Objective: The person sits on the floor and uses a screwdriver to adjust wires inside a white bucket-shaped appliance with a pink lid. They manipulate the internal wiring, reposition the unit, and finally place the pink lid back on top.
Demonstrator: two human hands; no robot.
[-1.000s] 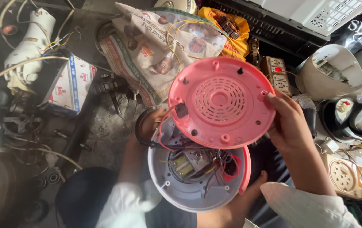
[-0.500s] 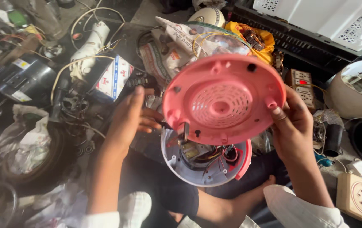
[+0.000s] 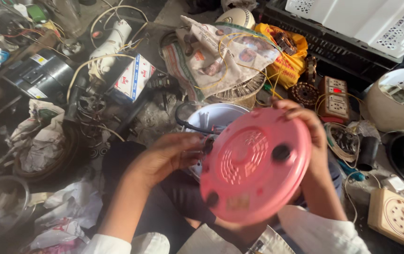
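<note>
**Round appliance, base plate off**

Pink base cover [image 3: 254, 164]: detached, tilted up, gripped at its far rim by the right hand [image 3: 305, 136]. Left hand [image 3: 171, 153]: fingers loosely curled at the cover's left edge, touching the white appliance body [image 3: 216, 117] behind, wiring exposed. Beyond: newspaper bundle [image 3: 211, 56], black crate [image 3: 334, 42].

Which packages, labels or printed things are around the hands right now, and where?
Small carton: upper left of the hands, boxy, white with red and blue print.
Label: on the dark cylindrical motor housing at far left, small yellow and white patch.
Newspaper: above the hands, crumpled over a round wire guard, with coloured photos.
Sticker: low on the pink round cover that the right hand holds, small, yellowish.
</note>
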